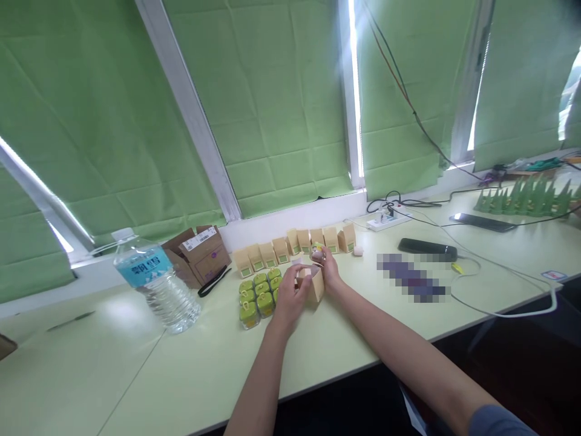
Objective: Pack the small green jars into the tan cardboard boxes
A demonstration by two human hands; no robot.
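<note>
My left hand (289, 298) is closed around the side of a small kraft paper box (316, 289), which stands with its top open. In the fingers of my right hand (331, 274) is a small round container (317, 252) with a yellowish top, held just above and behind the box. Its exact kind is too small to make out. Left of my left hand, several small clear jars with green lids (264, 304) stand in a tight block. Behind both hands runs a row of kraft paper boxes (267, 255) with green labels.
A large water bottle (157, 284) and an open cardboard carton (200, 257) stand left. A small pale roll (358, 251) lies right of the box row. Farther right are a black device (427, 249), a power strip (389, 219), a phone (482, 222), white cable and green spiky pieces (529, 198).
</note>
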